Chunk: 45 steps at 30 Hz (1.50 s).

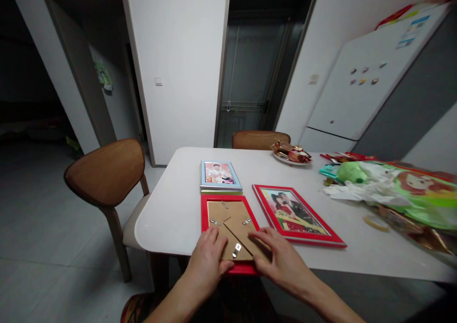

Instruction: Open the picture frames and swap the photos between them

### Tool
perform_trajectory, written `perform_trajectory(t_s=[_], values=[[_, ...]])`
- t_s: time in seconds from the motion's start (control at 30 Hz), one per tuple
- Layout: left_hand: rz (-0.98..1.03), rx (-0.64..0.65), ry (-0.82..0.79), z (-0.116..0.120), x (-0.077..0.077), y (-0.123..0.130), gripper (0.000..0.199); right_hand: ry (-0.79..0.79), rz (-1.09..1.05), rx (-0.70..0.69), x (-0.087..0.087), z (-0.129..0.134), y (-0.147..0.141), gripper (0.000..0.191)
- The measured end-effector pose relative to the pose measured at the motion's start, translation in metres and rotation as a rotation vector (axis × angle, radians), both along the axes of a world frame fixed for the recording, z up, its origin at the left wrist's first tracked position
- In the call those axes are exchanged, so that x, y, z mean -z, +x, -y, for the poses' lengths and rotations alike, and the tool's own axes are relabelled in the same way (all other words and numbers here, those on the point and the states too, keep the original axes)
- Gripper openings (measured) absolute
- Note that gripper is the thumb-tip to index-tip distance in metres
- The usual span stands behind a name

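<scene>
Two hands: both are at the face-down red rectangular picture frame at the near edge of the white table.
Left hand: half curled over the frame's near left corner, thumb by the near rim; whether it grips or merely steadies, I cannot tell.
Right hand: thumb and fingers parted, fingertips on the brown backing board around its slanting stand leg; a firm hold cannot be made out.
Backing: lies within the red rim, with small silver metal clips on it; the leg seems folded nearly flat. Whether everything is fastened is too small to judge.
Progress: the board looks seated, so this frame seems well along; checking the clips and leg may be what is left.
Face-up frames: a red one with a couple's photo and a pale blue one over a lime-green edge look finished.
Edges: the worked frame's near rim seems to reach or slightly overhang the table's edge.
Room: white tabletop shows leftward to the rounded corner; the blue frame sits just behind, the other red one just right, with heaped plastic bags farther right.
</scene>
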<state>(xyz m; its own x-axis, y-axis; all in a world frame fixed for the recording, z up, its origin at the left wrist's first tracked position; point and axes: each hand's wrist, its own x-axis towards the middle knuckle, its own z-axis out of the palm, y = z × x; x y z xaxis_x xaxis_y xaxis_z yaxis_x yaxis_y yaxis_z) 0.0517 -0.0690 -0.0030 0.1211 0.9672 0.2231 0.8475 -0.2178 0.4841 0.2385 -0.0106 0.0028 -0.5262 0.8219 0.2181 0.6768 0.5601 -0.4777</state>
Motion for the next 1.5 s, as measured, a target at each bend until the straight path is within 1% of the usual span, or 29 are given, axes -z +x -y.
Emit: perform_trajectory(t_s=[0.1, 0.2, 0.27, 0.37, 0.43, 0.53, 0.6, 0.67, 0.87, 1.0, 1.07, 1.13, 1.2, 1.27, 1.37, 1.5], values=[[-0.062, -0.017, -0.06, 0.0, -0.002, -0.003, 0.031, 0.057, 0.029, -0.004, 0.009, -0.003, -0.007, 0.038], [-0.082, -0.023, -0.089, 0.004, -0.002, -0.007, 0.028, 0.115, 0.077, 0.002, 0.013, -0.002, -0.012, 0.036], [-0.079, -0.011, -0.089, 0.009, 0.0, -0.009, 0.033, 0.135, 0.106, 0.004, 0.013, -0.002, -0.013, 0.035], [-0.07, 0.029, -0.077, 0.015, 0.005, -0.012, 0.041, 0.124, 0.121, -0.029, 0.01, -0.007, -0.013, 0.03], [-0.063, 0.042, -0.051, 0.016, 0.008, -0.013, 0.037, 0.128, 0.133, -0.032, 0.009, -0.016, -0.014, 0.03], [-0.053, 0.039, -0.006, 0.016, 0.011, -0.014, 0.027, 0.179, 0.19, 0.037, 0.009, -0.03, -0.021, 0.033], [-0.059, 0.032, 0.011, 0.016, 0.011, -0.013, 0.026, 0.194, 0.23, 0.083, 0.011, -0.037, -0.026, 0.033], [-0.075, 0.014, 0.013, 0.016, 0.009, -0.012, 0.027, 0.184, 0.233, 0.082, 0.012, -0.041, -0.029, 0.032], [-0.104, -0.029, -0.014, 0.016, 0.004, -0.006, 0.036, 0.136, 0.143, -0.008, 0.013, -0.04, -0.027, 0.031], [-0.114, -0.025, -0.017, 0.016, 0.003, -0.007, 0.035, 0.118, 0.141, -0.007, 0.014, -0.039, -0.023, 0.033], [-0.114, -0.018, -0.013, 0.016, 0.003, -0.01, 0.035, 0.148, 0.132, 0.002, 0.015, -0.034, -0.023, 0.035], [-0.107, -0.007, -0.01, 0.016, 0.004, -0.013, 0.033, 0.197, 0.108, -0.07, 0.013, -0.024, -0.024, 0.035], [-0.099, 0.0, -0.005, 0.016, 0.005, -0.015, 0.03, 0.213, 0.099, -0.223, 0.01, -0.012, -0.025, 0.034], [-0.091, -0.001, 0.004, 0.016, 0.006, -0.017, 0.029, 0.186, 0.121, -0.347, 0.005, 0.0, -0.027, 0.031], [-0.074, 0.003, 0.018, 0.015, 0.008, -0.018, 0.031, 0.148, 0.155, -0.406, -0.004, 0.01, -0.03, 0.028], [-0.06, 0.008, 0.016, 0.015, 0.009, -0.019, 0.031, 0.145, 0.149, -0.453, -0.009, 0.012, -0.027, 0.027]])
